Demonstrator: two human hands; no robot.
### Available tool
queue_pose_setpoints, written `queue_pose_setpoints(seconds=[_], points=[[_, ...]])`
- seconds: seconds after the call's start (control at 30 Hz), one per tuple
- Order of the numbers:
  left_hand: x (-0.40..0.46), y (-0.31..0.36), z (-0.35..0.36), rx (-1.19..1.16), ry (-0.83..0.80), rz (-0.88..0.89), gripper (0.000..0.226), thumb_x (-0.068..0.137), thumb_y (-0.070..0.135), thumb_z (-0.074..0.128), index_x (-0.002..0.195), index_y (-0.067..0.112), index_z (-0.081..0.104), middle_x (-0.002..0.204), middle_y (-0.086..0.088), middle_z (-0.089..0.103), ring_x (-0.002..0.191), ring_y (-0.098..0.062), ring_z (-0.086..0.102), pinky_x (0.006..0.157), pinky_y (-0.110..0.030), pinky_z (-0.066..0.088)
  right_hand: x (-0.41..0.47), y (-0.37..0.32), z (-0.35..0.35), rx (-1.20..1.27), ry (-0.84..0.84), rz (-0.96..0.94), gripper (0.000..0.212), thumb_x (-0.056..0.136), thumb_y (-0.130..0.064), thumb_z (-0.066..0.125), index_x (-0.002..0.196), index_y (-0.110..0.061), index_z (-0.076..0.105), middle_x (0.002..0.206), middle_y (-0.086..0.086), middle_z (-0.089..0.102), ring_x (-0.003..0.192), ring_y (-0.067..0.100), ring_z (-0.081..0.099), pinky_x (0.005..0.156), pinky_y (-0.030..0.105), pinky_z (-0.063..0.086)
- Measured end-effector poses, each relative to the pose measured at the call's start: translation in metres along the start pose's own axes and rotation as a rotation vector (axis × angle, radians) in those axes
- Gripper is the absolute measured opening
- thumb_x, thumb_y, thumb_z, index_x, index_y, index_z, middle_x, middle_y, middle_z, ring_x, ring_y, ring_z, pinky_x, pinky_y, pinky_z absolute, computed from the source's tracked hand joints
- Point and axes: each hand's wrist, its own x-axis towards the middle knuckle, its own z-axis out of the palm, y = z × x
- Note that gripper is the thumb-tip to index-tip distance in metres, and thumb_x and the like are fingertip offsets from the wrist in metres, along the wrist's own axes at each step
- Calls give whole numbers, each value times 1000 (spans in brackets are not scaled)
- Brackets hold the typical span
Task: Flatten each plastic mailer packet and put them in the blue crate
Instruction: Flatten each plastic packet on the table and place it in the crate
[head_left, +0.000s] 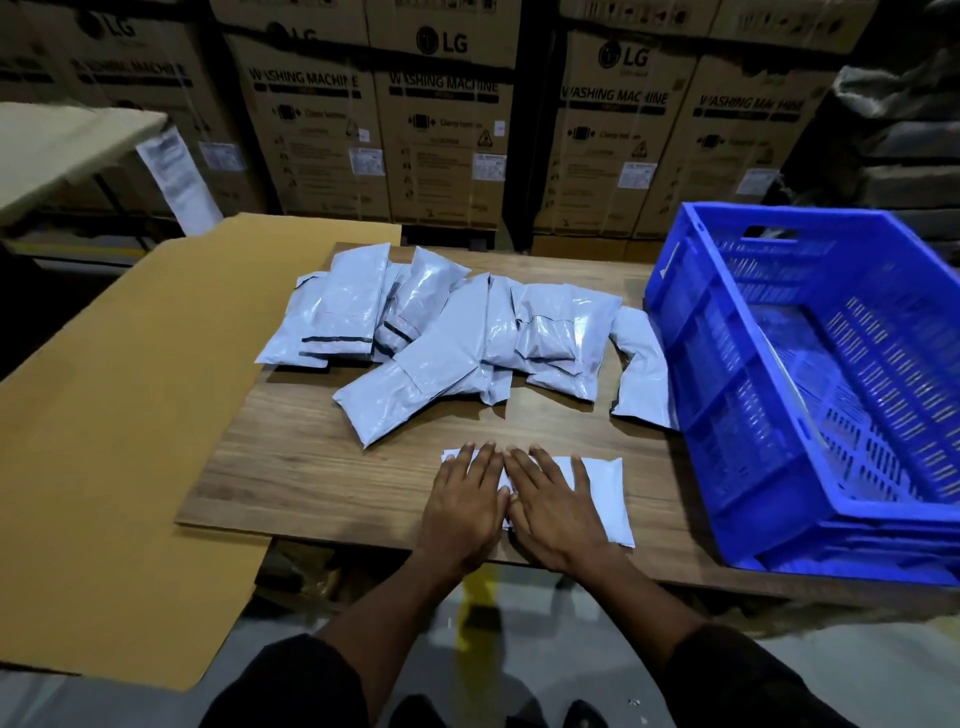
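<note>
One mailer packet (597, 493) lies at the near edge of the wooden tabletop (291, 457), and it's pale grey-white, glossy plastic, looking pretty flat already. Both hands are on it side by side: left hand (462, 504) and right hand (556, 506), fingers straight and spread, palms pressing down. Behind sits a heap of packets (447, 327), overlapping too much for an exact count, maybe ten, puffy and crinkled, some with a dark strip. One blue crate (691, 364) stands to the right, slotted walls; something pale lies inside, can't tell what. Brown cardboard sheet (114, 415) on the left.
</note>
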Motion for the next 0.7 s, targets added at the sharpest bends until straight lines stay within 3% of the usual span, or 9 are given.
queue_pose_setpoints(seconds=[0.1,0.17,0.37,0.53,0.63,0.7], points=[[-1,0,1,-24,-7,-3,44,107,26,40,138,0,57,144,-18,55,135,-39,48,106,-53,42,0,2,0,-14,-7,21,71,92,-46,7,157,-23,25,163,-8,22,151,21,15,118,57,6],[-1,-2,2,-38,-14,6,45,107,27,40,139,0,55,145,-18,53,137,-38,47,106,-53,42,0,1,-2,-25,-46,29,72,91,-49,3,158,-27,18,165,-12,14,152,19,8,119,55,3],[-3,-4,-1,-40,-28,8,48,105,29,44,145,3,50,150,-15,49,140,-44,39,109,-56,38,-24,42,-1,-88,-47,145,70,95,-67,5,157,-36,11,166,-10,2,153,24,0,120,54,8],[-4,-4,-6,-41,-84,6,53,105,34,41,149,5,45,153,-14,45,142,-47,34,112,-59,34,-35,64,-7,-46,-108,183,74,90,-71,-2,156,-38,-9,164,-7,-21,151,20,-17,121,44,-8],[-3,-4,-9,-1,-107,-6,55,105,38,37,151,8,43,156,-12,43,145,-44,31,112,-57,36,-31,60,-13,-85,-126,185,77,93,-72,6,158,-31,-3,165,-2,-18,151,24,-19,119,52,-10],[-3,-2,-10,21,-115,-2,56,105,39,38,152,9,41,159,-12,38,148,-41,27,112,-56,35,-29,52,-18,-173,-39,124,75,98,-65,17,159,-21,15,167,4,1,153,29,-5,119,56,-4]])
